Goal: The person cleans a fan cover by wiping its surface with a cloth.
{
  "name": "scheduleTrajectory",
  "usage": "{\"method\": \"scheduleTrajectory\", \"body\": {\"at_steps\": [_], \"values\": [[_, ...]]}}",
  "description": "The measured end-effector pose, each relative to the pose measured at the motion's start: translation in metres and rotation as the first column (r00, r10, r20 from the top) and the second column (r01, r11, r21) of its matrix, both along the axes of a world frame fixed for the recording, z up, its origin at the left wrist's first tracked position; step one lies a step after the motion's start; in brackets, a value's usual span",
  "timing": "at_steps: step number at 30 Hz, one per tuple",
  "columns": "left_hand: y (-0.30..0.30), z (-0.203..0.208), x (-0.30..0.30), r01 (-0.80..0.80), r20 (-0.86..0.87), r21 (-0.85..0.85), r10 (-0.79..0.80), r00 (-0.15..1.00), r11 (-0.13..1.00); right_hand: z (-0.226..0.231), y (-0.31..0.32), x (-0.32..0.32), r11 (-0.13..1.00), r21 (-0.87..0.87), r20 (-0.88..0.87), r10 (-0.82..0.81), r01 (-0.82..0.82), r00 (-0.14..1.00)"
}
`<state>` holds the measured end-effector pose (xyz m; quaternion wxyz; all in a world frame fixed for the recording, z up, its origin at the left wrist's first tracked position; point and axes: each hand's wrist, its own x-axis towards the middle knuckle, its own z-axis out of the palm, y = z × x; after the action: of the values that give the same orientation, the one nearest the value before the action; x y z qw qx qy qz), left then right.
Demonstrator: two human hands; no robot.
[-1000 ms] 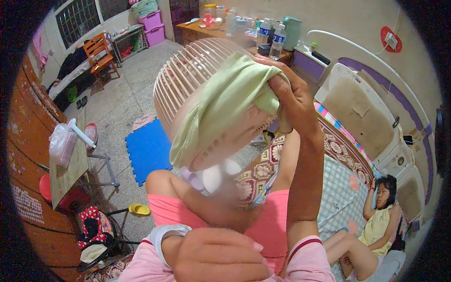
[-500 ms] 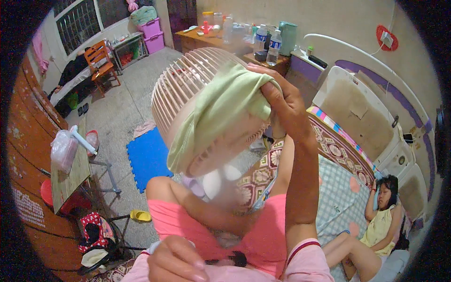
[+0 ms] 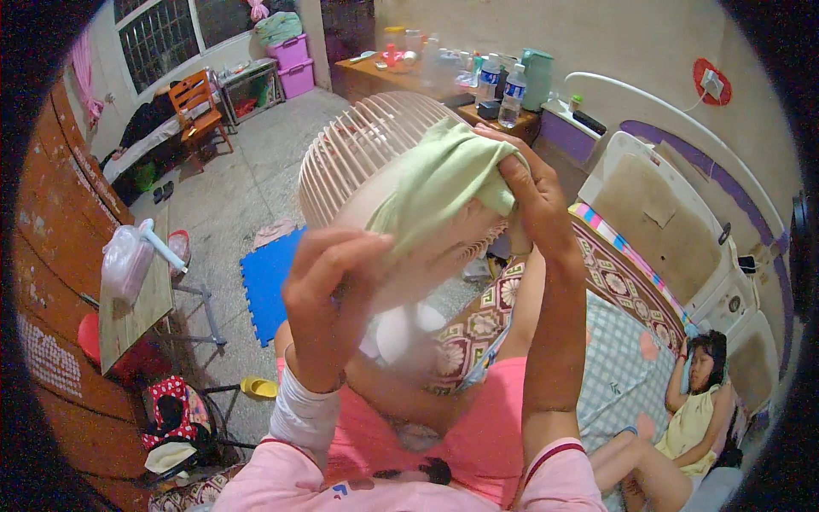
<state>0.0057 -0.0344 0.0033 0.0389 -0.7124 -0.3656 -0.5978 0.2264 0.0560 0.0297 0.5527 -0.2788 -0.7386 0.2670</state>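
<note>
A round fan with a pale pink wire guard [image 3: 358, 154] is held tilted above my lap. A light green cloth [image 3: 435, 183] is draped over its near side. My right hand [image 3: 537, 192] grips the cloth at the fan's right edge, thumb on the near face and fingers behind. At the lower left of the guard is my left hand [image 3: 328, 277], its fingers bent around the cloth's left edge. The fingertips are slightly blurred, and that hand hides the cloth's lower left part. The fan's white base [image 3: 397, 337] shows blurred below, between my legs.
On the right, a person [image 3: 695, 418] lies on the bed [image 3: 631, 367] beside me. A folding table [image 3: 136, 320] with a bagged package stands to the left. Blue foam mat [image 3: 264, 282] covers floor behind the fan. Bottles [image 3: 512, 96] stand on the far desk [image 3: 358, 72].
My left hand has risen from my lap to the cloth's left edge. My right hand still grips the cloth at the right. The whole view has shifted slightly.
</note>
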Motion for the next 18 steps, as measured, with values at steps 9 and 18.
{"method": "scheduleTrajectory", "body": {"at_steps": [9, 18], "values": [[0.032, 0.054, 0.023, 0.088, -0.092, -0.055, -0.093, 0.991, 0.995, -0.052, 0.008, 0.02, 0.856, -0.459, -0.524, -0.045, -0.238, 0.851], [0.025, 0.03, 0.014, 0.027, -0.049, 0.075, -0.023, 0.999, 0.997, -0.053, 0.026, 0.033, 0.94, -0.341, -0.29, -0.133, 0.027, 0.948]]}}
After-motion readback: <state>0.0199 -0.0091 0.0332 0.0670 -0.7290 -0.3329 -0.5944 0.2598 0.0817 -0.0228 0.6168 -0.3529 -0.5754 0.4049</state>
